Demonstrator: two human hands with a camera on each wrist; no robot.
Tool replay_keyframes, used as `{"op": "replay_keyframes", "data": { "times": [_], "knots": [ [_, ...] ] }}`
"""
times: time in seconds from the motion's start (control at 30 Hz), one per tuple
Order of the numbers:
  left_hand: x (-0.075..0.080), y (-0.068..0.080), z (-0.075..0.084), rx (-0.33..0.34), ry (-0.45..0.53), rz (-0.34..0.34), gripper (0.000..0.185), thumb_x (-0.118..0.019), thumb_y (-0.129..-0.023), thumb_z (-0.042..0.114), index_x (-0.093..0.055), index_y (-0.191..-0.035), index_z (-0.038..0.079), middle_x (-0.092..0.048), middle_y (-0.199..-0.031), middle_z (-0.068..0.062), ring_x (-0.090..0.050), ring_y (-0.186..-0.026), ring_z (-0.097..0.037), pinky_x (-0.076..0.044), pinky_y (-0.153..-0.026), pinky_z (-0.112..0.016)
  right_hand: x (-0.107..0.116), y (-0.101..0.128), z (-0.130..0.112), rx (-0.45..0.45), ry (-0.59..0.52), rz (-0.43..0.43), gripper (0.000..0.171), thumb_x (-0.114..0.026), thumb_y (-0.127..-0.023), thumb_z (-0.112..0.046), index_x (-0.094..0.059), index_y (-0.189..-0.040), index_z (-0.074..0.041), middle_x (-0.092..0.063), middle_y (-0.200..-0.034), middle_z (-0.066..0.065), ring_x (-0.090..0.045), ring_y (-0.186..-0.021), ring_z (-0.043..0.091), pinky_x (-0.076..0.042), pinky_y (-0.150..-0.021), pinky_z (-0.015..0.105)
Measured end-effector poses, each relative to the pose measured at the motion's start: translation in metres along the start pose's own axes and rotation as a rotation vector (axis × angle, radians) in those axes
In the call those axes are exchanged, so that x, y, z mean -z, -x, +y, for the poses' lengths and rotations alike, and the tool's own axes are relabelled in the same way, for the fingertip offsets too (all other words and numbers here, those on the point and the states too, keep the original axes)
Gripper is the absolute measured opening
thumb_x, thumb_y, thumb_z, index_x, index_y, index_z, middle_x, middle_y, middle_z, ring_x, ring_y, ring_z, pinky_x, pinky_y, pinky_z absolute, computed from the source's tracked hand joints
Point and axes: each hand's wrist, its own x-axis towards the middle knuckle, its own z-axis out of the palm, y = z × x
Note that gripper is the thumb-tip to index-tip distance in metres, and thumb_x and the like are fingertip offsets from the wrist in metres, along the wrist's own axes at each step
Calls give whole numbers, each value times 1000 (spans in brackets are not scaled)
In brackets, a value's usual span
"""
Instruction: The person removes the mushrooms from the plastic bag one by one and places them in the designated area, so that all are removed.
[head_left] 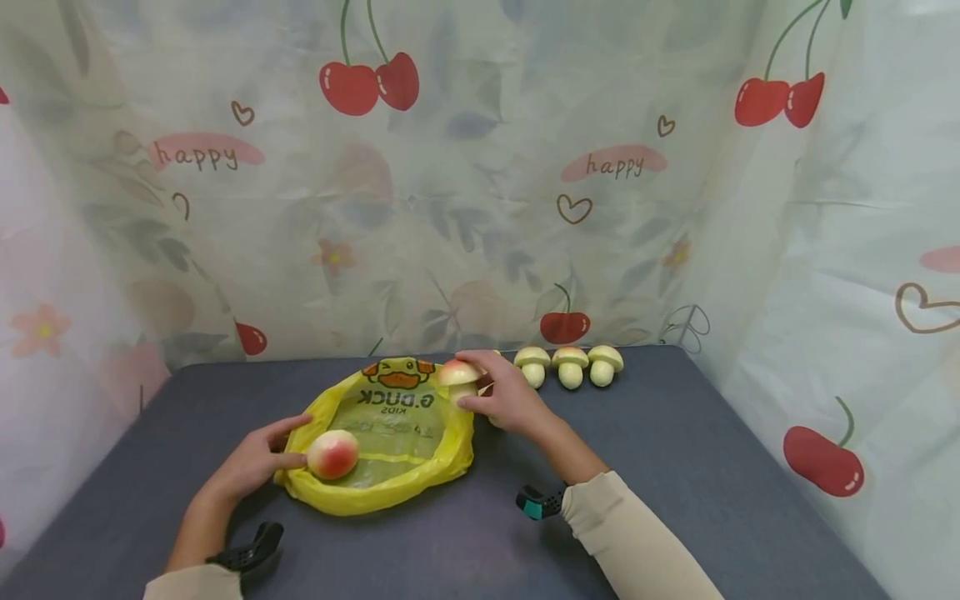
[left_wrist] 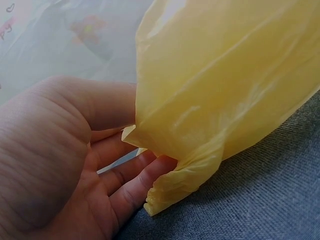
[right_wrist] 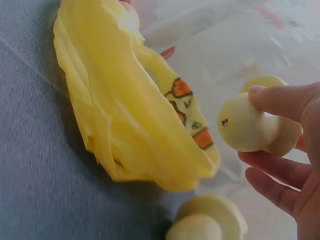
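Your left hand [head_left: 251, 467] pinches the yellow plastic bag's [head_left: 390, 454] lower-left rim; your right hand [head_left: 506, 396] grasps a toy mushroom [head_left: 459, 377] at frame centre, above the grey surface [head_left: 675, 467].

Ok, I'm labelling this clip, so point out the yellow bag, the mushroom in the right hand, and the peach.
yellow bag [head_left: 390, 487], head view, near rim.
mushroom [right_wrist: 245, 127], right wrist view, stem.
peach [head_left: 332, 454], head view, middle of its surface.
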Motion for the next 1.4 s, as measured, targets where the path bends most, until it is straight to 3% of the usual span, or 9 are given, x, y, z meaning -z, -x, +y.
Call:
{"op": "replay_keyframes", "data": {
  "times": [0.3, 0.57, 0.87, 1.1, 1.4],
  "knots": [
    [-1, 0, -1, 11, 20, -7, 80, -75, -84, 35, -40, -147, 2, -44, -141, -28, -50, -116, -38, -41, -95, -53, 18, 22, 16, -50, 41, 139, 62, -80, -82, -13, -53, -138, -12, -56, -130, 8, -64, -86, 23, -54, -74, 38],
    [-1, -1, 1, -6, 42, -15, 80, -76, -84, 34, -39, -147, 1, -45, -140, -29, -49, -120, -39, -41, -96, -51, 30, 37, 28, -77, 20, 212, 63, -81, -80, -10, -53, -137, -4, -54, -134, 13, -64, -91, 30, -53, -77, 45],
    [-2, -3, -1, 1, 42, -17, 81, -76, -83, 37, -40, -147, 2, -46, -140, -27, -50, -119, -37, -42, -95, -48, 37, 47, 45, -121, 67, 240, 66, -81, -80, -12, -51, -139, -4, -56, -128, 15, -66, -84, 30, -54, -72, 39],
    [-1, -3, -1, 5, 31, -12, 81, -76, -83, 36, -40, -147, 2, -45, -140, -28, -50, -118, -38, -43, -95, -49, 37, 52, 57, -155, 135, 237, 65, -82, -79, -11, -53, -136, -3, -57, -125, 17, -62, -95, 28, -53, -76, 39],
    [1, -2, -1, 5, 24, -18, 82, -76, -83, 37, -40, -147, 2, -45, -140, -29, -49, -118, -39, -42, -95, -51, 33, 61, 69, -283, 179, 191, 63, -80, -81, -14, -53, -137, -4, -55, -132, 16, -60, -99, 29, -49, -81, 44]
  ]
}}
